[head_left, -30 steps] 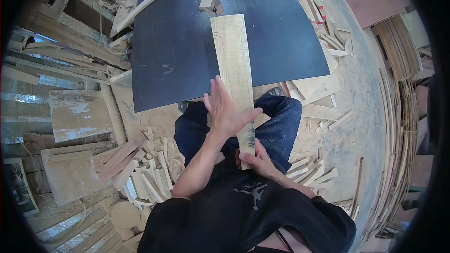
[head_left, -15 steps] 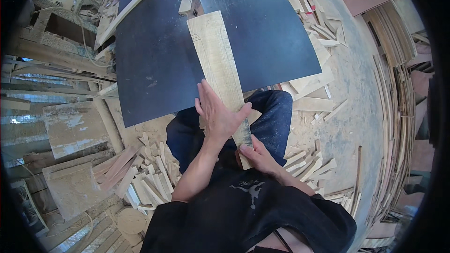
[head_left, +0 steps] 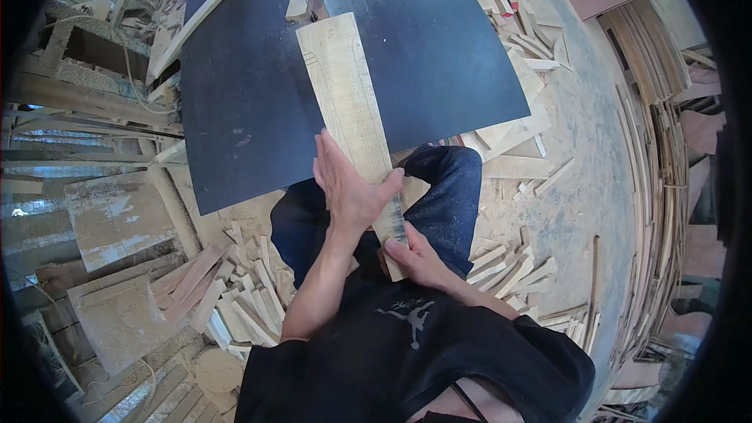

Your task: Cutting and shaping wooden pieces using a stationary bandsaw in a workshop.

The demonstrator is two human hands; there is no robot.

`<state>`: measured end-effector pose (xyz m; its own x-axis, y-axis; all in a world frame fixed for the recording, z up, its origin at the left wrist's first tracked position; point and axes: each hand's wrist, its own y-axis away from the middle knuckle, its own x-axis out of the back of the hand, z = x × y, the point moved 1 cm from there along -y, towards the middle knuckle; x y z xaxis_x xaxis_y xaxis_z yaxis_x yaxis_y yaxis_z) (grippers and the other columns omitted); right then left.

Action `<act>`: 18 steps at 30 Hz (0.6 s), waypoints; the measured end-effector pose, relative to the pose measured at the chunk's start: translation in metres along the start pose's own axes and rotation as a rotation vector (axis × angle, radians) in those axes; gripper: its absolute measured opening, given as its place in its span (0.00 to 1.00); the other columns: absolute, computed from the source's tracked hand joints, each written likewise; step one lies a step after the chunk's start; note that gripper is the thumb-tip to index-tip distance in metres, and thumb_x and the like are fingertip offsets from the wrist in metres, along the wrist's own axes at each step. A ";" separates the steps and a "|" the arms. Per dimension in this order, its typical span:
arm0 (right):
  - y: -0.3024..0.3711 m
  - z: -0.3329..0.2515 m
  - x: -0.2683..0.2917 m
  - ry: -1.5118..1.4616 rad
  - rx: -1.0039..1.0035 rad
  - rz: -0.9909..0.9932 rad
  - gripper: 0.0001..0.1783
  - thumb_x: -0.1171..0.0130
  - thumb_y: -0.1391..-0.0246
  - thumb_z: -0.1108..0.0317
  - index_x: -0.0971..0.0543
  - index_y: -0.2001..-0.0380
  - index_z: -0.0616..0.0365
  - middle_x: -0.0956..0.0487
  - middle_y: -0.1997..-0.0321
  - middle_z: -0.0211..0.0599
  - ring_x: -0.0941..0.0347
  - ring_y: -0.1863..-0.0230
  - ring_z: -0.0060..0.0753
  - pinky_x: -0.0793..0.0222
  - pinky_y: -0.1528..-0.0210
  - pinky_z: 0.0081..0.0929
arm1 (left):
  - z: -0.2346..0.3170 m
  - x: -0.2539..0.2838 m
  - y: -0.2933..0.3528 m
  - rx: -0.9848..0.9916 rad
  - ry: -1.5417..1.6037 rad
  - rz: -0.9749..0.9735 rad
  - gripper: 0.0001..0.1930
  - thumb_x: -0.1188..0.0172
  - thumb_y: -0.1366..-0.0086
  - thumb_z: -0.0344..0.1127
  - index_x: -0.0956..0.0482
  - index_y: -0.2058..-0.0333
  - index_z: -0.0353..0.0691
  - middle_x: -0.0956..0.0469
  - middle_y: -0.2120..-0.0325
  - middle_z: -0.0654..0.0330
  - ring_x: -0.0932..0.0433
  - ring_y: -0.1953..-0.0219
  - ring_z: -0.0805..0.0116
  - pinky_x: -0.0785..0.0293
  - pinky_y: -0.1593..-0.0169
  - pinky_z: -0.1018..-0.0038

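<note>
A long pale wooden board [head_left: 348, 94] with pencil lines lies over the near part of a dark tabletop [head_left: 439, 63], its near end reaching past the edge toward my body. My left hand [head_left: 348, 188] grips it across the middle, with the thumb over the right edge and the fingers along the left side. Around the near end my right hand [head_left: 415, 257] is closed, thumb on top and fingers hidden beneath. Just beyond the board's far end sit a small wooden block [head_left: 298, 2] and a dark upright piece [head_left: 317, 6] in the tabletop.
A curved wooden strip [head_left: 200, 22] lies along the tabletop's left side. Offcuts [head_left: 247, 294] are heaped on the floor at left, and more offcuts [head_left: 513, 270] at right. Long stacked strips [head_left: 654, 188] stand far right. Dusty panels [head_left: 117, 215] lean at left.
The whole view has shifted slightly, so the scene sits a little further left. The board and both hands have moved slightly left over the tabletop, with the same grip.
</note>
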<state>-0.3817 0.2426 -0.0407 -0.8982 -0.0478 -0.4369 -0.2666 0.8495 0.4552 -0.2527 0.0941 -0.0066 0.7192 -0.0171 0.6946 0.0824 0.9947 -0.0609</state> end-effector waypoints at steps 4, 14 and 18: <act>-0.009 0.010 -0.007 0.018 0.103 -0.015 0.21 0.44 0.24 0.53 0.32 0.40 0.54 0.22 0.61 0.32 0.24 0.66 0.24 0.27 0.61 0.26 | 0.002 0.005 -0.010 -0.027 0.008 -0.051 0.71 0.21 0.51 0.54 0.61 0.25 0.19 0.52 0.26 0.24 0.56 0.20 0.33 0.64 0.22 0.39; -0.027 -0.008 -0.008 0.044 0.090 0.039 0.24 0.44 0.25 0.49 0.32 0.42 0.55 0.21 0.62 0.34 0.22 0.66 0.27 0.25 0.62 0.28 | 0.001 -0.004 -0.032 -0.029 -0.081 -0.048 0.71 0.22 0.51 0.55 0.61 0.25 0.21 0.48 0.27 0.24 0.54 0.20 0.33 0.67 0.22 0.38; -0.034 -0.021 -0.002 0.001 0.042 0.048 0.19 0.42 0.25 0.57 0.29 0.44 0.59 0.22 0.58 0.28 0.27 0.57 0.20 0.28 0.53 0.26 | 0.002 -0.007 -0.043 -0.028 -0.057 -0.034 0.71 0.22 0.52 0.55 0.61 0.25 0.20 0.48 0.27 0.25 0.54 0.20 0.33 0.67 0.22 0.38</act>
<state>-0.3784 0.2029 -0.0394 -0.9099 -0.0069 -0.4148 -0.2083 0.8723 0.4423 -0.2629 0.0517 -0.0076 0.6754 -0.0444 0.7361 0.1257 0.9905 -0.0556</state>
